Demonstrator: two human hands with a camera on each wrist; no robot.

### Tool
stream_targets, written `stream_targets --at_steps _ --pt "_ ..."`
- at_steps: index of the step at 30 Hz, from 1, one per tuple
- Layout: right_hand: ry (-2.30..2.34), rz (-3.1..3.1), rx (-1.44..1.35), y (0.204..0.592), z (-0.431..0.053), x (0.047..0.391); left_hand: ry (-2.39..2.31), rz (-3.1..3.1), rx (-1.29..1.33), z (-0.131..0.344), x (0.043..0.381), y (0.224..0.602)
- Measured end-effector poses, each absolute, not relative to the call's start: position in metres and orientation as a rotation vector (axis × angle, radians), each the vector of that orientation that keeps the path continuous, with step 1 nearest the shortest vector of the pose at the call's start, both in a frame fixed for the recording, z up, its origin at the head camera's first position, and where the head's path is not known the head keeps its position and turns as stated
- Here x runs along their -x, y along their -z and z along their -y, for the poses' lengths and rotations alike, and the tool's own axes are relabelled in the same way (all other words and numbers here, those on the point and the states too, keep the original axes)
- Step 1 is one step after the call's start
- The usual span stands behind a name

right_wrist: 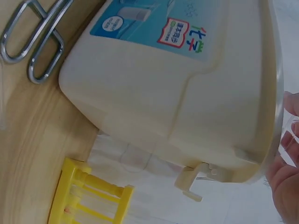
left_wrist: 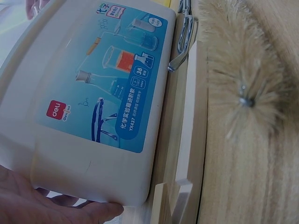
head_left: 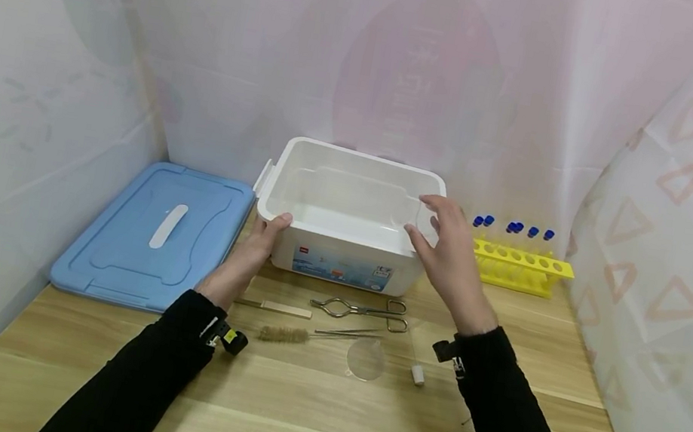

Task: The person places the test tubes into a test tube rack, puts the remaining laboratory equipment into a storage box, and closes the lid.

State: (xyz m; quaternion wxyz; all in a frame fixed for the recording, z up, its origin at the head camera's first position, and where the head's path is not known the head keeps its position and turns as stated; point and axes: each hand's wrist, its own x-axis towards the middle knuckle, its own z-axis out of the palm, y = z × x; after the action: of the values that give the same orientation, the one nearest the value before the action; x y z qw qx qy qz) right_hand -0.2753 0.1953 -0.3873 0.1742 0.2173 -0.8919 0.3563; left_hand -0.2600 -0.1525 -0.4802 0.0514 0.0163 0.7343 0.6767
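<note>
A white plastic storage box (head_left: 348, 247) with a blue chemistry label (left_wrist: 107, 70) stands lidless on the table. My left hand (head_left: 251, 250) grips its left front corner, the thumb at the rim and the fingers along the side. Over the right rim, my right hand (head_left: 450, 256) has thumb and fingers curved around something clear with a faint rounded edge, probably glass; its kind cannot be made out. In the right wrist view, part of the right hand (right_wrist: 285, 182) shows beyond the box rim.
Crucible tongs (head_left: 358, 310), a wooden holder (head_left: 286, 309), a bristle brush (head_left: 284, 335), tweezers (head_left: 347, 333), a clear disc (head_left: 367, 359) and a white stopper-like piece (head_left: 418, 375) lie in front. The blue lid (head_left: 123, 232) is left; a yellow rack (head_left: 521, 259) with blue-capped tubes right.
</note>
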Motion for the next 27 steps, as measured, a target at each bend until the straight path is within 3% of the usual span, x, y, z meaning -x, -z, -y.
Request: stream_targets --at_steps 16,27 --pt "-0.914 2.828 -0.586 0.380 -0.184 0.319 -2.060 -2.227 -0.043 0.149 0.259 0.482" --pt "-0.655 3.094 -0.792 0.375 -0.177 0.337 -2.057 -2.245 -0.060 0.151 0.259 0.478"
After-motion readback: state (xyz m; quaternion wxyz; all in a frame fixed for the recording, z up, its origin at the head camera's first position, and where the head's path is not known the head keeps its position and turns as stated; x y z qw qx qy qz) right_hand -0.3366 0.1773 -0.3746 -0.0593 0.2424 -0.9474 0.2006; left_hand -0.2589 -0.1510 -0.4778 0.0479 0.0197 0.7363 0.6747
